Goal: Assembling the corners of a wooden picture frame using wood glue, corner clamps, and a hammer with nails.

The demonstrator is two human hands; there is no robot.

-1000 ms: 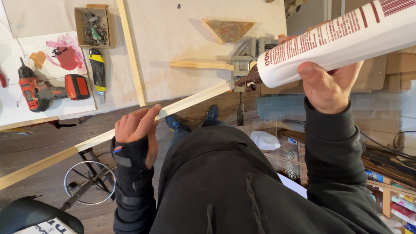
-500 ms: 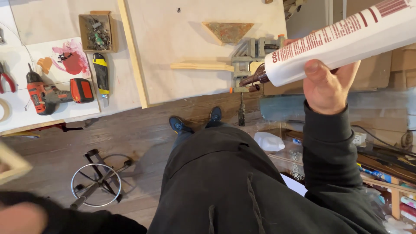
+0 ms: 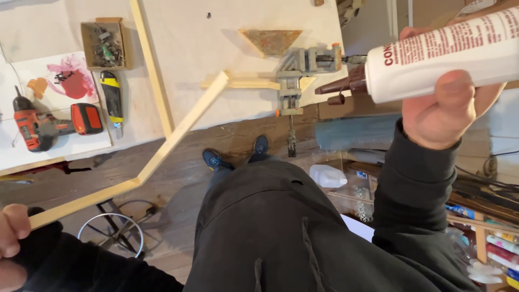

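Right hand (image 3: pixel 448 108) gripping glue tube (image 3: pixel 443 54), left hand (image 3: pixel 13 243) clutching wood frame (image 3: pixel 178 132), one clamp (image 3: pixel 303 73), one drill (image 3: pixel 46 121), one screw box (image 3: pixel 104 46)

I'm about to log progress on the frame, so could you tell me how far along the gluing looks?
Done: one wooden strip already sits in the corner clamp on the workbench. In hand: the right hand holds the adhesive tube, nozzle beside the clamp; the left hand grips an angled L-shaped wood piece, lifted off the bench. Left: no glue bead is visible, and that piece isn't clamped.
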